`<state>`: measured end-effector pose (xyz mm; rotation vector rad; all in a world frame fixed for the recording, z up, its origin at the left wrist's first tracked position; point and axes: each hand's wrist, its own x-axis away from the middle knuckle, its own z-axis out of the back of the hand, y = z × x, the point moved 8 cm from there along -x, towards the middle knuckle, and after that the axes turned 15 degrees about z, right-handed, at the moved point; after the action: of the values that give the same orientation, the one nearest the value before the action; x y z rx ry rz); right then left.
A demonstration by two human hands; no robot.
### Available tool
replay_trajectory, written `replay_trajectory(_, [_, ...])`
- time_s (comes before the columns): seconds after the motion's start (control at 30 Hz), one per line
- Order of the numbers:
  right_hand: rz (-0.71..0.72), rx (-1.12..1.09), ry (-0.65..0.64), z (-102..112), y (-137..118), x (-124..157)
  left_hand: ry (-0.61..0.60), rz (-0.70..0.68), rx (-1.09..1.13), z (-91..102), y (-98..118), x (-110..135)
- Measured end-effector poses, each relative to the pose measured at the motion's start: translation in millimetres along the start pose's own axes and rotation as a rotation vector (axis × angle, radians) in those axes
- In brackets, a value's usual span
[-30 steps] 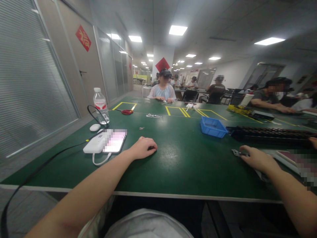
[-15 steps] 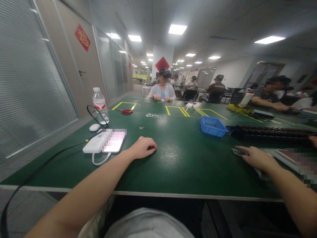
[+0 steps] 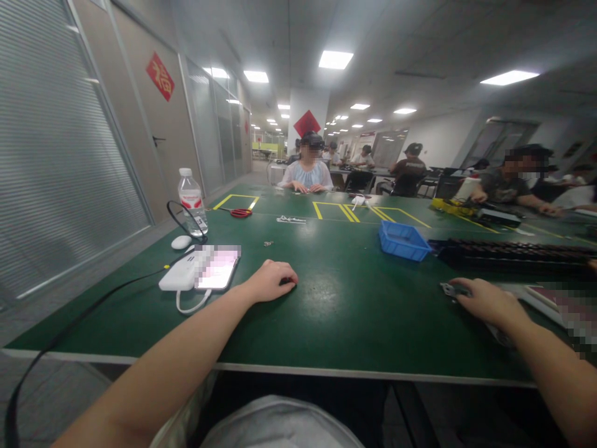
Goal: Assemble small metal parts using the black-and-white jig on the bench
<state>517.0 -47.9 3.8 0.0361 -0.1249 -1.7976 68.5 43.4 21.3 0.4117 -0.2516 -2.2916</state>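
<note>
My left hand (image 3: 273, 281) rests on the green table (image 3: 326, 336) with its fingers curled in. Whatever may be inside them is hidden. Toward the right, my right hand (image 3: 492, 302) has its thumb and fingers closed around a small silver metal piece (image 3: 448, 290), whose end sticks out to the left. Its exact kind is too small to tell. Under that wrist lies a greyish, shiny item (image 3: 500, 336), partly covered by the hand. Beyond my left hand sits a small metal bit (image 3: 268, 244). Farther off lie several silver pieces (image 3: 291, 219) in a row.
On the left are a phone (image 3: 219, 267), a white power bank (image 3: 180, 274) with cable, a white oval case (image 3: 181, 242) and a water bottle (image 3: 191, 202). Red-handled scissors (image 3: 241, 213), a blue tray (image 3: 403, 241) and a black strip rack (image 3: 504, 254) lie beyond. A person (image 3: 308, 171) sits opposite.
My right hand's index finger, stretched out before, has drawn in and closed on the small metal piece. My left hand stays in place. The view has shifted slightly.
</note>
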Motion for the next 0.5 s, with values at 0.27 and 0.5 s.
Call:
replay_trajectory(0.27, [0.144,-0.079,0.163,0,-13,-1,-0.011,0.007,-0.012,-0.7,1,-1])
replay_trajectory(0.5, [0.260,-0.218,0.164,-6,-23,-1,-0.012,0.005,-0.001,0.3,1,0])
